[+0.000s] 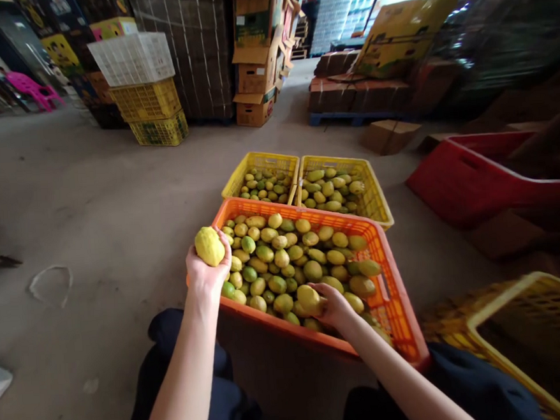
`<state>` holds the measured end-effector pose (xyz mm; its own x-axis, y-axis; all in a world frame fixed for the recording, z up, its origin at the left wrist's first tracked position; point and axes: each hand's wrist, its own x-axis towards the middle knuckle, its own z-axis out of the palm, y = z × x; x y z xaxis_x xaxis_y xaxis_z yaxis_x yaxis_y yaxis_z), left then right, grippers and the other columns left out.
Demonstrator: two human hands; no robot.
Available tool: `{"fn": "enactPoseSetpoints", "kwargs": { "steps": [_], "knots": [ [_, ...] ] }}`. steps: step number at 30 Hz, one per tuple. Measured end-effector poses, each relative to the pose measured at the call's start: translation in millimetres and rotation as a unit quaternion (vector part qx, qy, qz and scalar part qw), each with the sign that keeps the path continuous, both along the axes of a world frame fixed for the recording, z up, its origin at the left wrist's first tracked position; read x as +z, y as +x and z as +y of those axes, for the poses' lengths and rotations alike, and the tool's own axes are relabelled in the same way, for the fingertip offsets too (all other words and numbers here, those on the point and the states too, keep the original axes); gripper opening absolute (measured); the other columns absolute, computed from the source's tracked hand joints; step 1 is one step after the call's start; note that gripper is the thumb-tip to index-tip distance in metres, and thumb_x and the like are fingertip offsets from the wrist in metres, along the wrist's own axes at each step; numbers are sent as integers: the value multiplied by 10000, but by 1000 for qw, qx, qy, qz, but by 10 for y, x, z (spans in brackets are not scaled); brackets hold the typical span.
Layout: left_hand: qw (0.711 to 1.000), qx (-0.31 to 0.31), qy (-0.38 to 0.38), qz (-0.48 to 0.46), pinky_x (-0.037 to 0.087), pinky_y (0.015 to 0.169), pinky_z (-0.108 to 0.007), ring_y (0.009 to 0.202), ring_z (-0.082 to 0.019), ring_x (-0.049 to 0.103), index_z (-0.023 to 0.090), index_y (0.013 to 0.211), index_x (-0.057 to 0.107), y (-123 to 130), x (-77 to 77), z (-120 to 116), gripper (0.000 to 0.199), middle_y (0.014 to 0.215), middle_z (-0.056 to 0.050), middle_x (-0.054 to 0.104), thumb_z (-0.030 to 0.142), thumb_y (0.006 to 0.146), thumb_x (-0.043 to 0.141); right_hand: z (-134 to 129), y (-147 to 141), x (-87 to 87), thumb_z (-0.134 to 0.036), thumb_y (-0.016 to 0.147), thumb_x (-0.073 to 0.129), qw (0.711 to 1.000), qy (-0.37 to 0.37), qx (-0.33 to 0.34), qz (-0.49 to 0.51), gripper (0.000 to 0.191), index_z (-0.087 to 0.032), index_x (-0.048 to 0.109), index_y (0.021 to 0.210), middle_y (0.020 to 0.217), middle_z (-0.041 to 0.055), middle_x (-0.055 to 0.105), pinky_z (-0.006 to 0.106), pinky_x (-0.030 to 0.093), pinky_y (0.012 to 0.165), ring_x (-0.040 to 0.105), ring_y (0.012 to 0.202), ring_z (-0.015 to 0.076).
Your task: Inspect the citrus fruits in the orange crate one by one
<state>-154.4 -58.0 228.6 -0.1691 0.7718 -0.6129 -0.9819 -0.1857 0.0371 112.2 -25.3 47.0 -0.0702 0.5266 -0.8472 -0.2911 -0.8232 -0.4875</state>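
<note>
On the upturned palm of my left hand (pixel 206 271) rests a bumpy yellow lemon (pixel 210 245), held with the fingers curled round it at the left rim of the orange crate (pixel 395 285). My right hand (pixel 333 305) reaches low over the crate's near side and grips a second, paler lemon (pixel 309 299) by its right end. Many loose lemons (pixel 281 258), yellow to green, fill most of the crate, which tilts in view towards the lower right. Part of its right side shows bare orange mesh.
Two yellow crates (pixel 377 197) of lemons stand just behind. A red bin (pixel 460 178) and a yellow crate (pixel 488 310) are on the right. Stacked crates (pixel 148 104), cartons (pixel 251 77) and a loaded blue pallet (pixel 341 117) stand farther back. A pink chair (pixel 36 89) is at far left.
</note>
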Motion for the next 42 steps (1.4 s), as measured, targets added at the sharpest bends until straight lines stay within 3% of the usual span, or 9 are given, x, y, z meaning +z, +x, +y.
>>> {"fn": "enactPoseSetpoints", "kwargs": {
  "steps": [6,12,18,21,23,25,32,39,42],
  "knots": [
    [1000,10,-6,-5,578,520,-253,643,-172,679,107,995,605,-110,20,-63,295,767,-80,658,225,895,355,6,54,173,-120,794,486,995,80,-60,8,192,-242,519,649,670,-8,667,261,565,704,665,643,136],
    [1000,17,-14,-1,568,497,-244,625,-172,674,105,938,615,-214,32,-114,329,733,-79,647,269,914,332,-138,-80,213,-103,766,559,993,122,-5,7,152,-199,608,660,669,41,703,260,549,642,681,620,156],
    [999,32,-15,7,575,521,-247,640,-170,679,114,921,622,-269,31,-153,306,746,-70,661,253,915,350,-127,-212,86,-136,749,642,935,240,227,-128,84,-181,657,680,701,14,687,234,504,538,641,645,154],
    [1000,22,-17,4,580,534,-258,653,-175,685,111,947,629,-233,13,-167,304,754,-72,666,233,913,353,204,-397,24,-118,766,681,903,269,273,-196,97,-197,669,712,736,10,674,253,524,590,624,742,174],
    [1000,10,-23,2,581,534,-266,659,-180,688,108,986,636,-199,-14,-157,311,753,-73,666,227,910,359,550,-580,7,-233,871,636,885,298,286,-212,95,-194,677,948,1019,53,677,326,553,764,630,901,183],
    [999,-4,-35,1,580,533,-273,669,-188,692,107,1031,639,-172,-52,-130,318,763,-78,669,223,903,372,948,-799,11,-342,930,567,868,332,297,-219,315,-189,583,1205,1240,91,594,418,537,872,616,1032,210],
    [995,-12,-99,0,569,526,-273,665,-195,691,139,1138,621,-84,-183,-53,343,810,-89,685,246,883,418,2097,-1534,-50,-349,930,567,813,401,337,-254,334,-190,571,1225,1254,95,585,427,534,878,613,1044,213],
    [985,-19,-170,38,550,514,-267,637,-189,685,154,1159,613,-129,-333,45,350,808,-85,686,245,878,426,2610,-1905,-386,-165,841,678,794,385,360,-302,144,-167,671,985,1229,140,601,492,430,1015,494,1240,293],
    [981,-17,-189,44,551,520,-270,636,-189,686,150,1105,626,-153,-345,84,318,806,-85,688,244,873,430,2660,-1969,-430,-273,907,607,799,379,353,-306,254,-167,620,1138,1241,113,592,466,497,936,576,1126,245]
  ]
}}
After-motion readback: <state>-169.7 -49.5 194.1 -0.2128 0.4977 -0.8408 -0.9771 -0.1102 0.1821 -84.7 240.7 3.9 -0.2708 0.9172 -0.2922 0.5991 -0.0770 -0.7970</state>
